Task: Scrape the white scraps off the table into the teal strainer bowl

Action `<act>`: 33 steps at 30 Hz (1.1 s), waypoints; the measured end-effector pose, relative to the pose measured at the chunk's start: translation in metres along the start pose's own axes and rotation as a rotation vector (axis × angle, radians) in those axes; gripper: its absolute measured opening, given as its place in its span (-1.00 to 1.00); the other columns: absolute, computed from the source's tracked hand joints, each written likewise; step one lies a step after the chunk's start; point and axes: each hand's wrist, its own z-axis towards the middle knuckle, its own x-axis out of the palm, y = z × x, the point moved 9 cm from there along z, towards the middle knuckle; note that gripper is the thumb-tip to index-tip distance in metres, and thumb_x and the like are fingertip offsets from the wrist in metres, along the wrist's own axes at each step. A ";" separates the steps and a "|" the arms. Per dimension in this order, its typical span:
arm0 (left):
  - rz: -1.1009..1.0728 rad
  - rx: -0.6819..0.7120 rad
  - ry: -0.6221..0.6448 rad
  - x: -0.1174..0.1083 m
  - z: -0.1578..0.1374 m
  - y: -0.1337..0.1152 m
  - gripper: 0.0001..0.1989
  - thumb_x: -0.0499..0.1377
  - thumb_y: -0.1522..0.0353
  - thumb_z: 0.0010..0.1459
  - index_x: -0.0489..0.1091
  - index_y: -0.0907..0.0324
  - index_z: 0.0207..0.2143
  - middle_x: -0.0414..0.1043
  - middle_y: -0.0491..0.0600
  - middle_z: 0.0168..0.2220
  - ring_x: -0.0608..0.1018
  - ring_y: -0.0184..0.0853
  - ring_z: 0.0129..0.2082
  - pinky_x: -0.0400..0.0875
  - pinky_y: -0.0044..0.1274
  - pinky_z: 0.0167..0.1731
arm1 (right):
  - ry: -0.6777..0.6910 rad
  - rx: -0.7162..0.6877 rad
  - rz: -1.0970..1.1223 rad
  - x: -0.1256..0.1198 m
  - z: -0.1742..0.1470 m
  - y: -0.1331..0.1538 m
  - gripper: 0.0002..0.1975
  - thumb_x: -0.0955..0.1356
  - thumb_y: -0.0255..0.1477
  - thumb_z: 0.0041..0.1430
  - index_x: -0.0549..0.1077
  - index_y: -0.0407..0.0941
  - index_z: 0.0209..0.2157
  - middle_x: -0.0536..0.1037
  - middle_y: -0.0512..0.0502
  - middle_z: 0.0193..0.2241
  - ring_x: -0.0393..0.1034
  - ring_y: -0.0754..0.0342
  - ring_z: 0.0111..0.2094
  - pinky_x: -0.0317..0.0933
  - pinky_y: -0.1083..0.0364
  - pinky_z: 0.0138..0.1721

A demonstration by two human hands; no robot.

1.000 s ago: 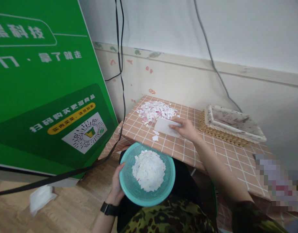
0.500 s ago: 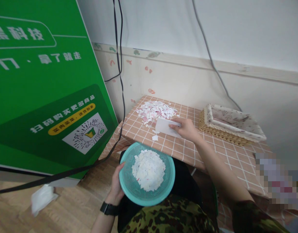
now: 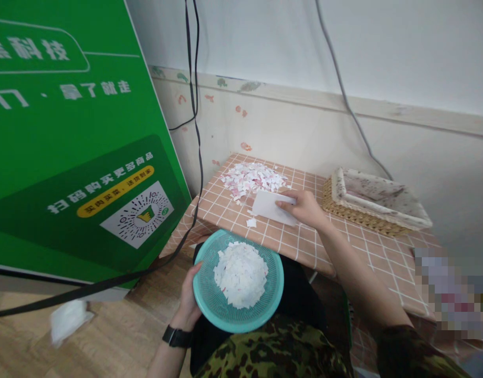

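Note:
My left hand (image 3: pixel 190 295) grips the left rim of a round teal plastic colander (image 3: pixel 273 294), which is tilted on my lap below the table edge. Inside it lies a mound of small white paper scraps (image 3: pixel 241 275). Over the table, my right hand (image 3: pixel 303 208) pinches a flat white card (image 3: pixel 268 206) between thumb and fingers. The card stands slantwise close to the near side of a pile of white and pinkish paper scraps (image 3: pixel 254 177). A few loose scraps (image 3: pixel 251 223) lie just left of the card, towards the table's front edge.
A checked brown cloth covers the table (image 3: pixel 304 242). At its back right stands a wicker basket (image 3: pixel 361 212) with a cloth lining. A green panel (image 3: pixel 87 121) fills the left side. A black strap (image 3: pixel 200 163) hangs in front of it. White plastic (image 3: pixel 69 320) lies on the floor.
The card and my right hand have shifted very slightly to the right. My left hand and the colander stay where they were.

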 end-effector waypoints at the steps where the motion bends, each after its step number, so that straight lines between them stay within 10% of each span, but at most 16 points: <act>1: 0.004 0.002 0.002 0.000 0.000 0.000 -0.90 0.20 0.43 -0.03 0.50 0.27 -0.44 0.57 0.02 -0.50 0.57 -0.28 -0.51 0.47 -0.47 -0.40 | -0.010 0.007 -0.013 -0.001 0.001 -0.002 -0.79 0.32 -0.38 0.06 0.53 -0.11 -0.28 0.58 -0.05 -0.36 0.43 0.03 -0.38 0.20 0.10 -0.37; 33: 0.009 0.000 0.013 0.002 0.000 -0.001 -0.90 0.20 0.42 -0.02 0.51 0.26 -0.44 0.57 0.02 -0.48 0.57 -0.27 -0.49 0.47 -0.46 -0.38 | 0.082 -0.043 -0.045 0.005 -0.002 0.016 -0.77 0.31 -0.37 0.09 0.53 -0.08 -0.23 0.59 -0.07 -0.31 0.44 0.03 -0.36 0.22 0.10 -0.35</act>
